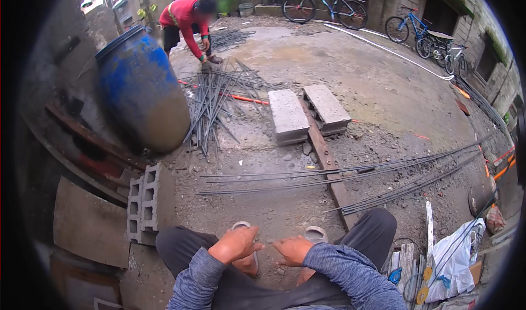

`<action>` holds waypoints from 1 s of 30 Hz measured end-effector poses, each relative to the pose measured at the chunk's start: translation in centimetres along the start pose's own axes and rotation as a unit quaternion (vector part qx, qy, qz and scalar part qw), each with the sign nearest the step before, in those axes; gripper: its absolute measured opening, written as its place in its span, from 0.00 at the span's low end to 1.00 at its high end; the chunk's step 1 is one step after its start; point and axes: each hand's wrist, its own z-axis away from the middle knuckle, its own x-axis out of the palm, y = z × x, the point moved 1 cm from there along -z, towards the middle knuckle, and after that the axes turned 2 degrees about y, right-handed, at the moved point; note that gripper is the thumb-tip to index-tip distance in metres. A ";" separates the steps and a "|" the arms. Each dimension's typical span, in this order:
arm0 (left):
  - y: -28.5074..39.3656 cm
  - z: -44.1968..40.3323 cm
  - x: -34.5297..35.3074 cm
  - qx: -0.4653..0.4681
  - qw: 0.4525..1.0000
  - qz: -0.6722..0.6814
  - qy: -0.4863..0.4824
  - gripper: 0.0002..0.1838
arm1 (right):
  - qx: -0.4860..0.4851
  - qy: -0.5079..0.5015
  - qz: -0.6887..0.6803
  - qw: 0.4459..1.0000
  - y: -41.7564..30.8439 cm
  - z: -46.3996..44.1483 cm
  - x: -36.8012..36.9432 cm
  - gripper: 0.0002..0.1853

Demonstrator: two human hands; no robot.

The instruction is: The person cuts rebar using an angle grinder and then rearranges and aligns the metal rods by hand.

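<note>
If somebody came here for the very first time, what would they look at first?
Probably the big blue barrel on the left, or the person in a bright red top bending over a messy pile of thin rods to its right. Then maybe the left hand and right hand, close together at the bottom middle.

The bare left hand (236, 245) and bare right hand (294, 251) nearly meet at bottom centre — thin dark metal rods (366, 169) right of centre, a muddy blue plastic barrel (141, 85) upper left.
</note>
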 end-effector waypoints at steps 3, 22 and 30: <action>-0.1 -0.1 0.3 0.007 1.000 -0.003 0.005 0.30 | 0.003 -0.017 0.006 1.000 -0.1 0.0 -0.4 0.32; -0.1 -0.4 0.8 -0.021 0.999 -0.009 -0.030 0.30 | -0.002 -0.034 0.036 0.999 -0.2 0.0 -0.4 0.34; -0.1 -0.5 0.9 -0.016 0.999 -0.018 -0.024 0.30 | -0.013 -0.019 0.040 0.999 0.0 0.1 -0.2 0.33</action>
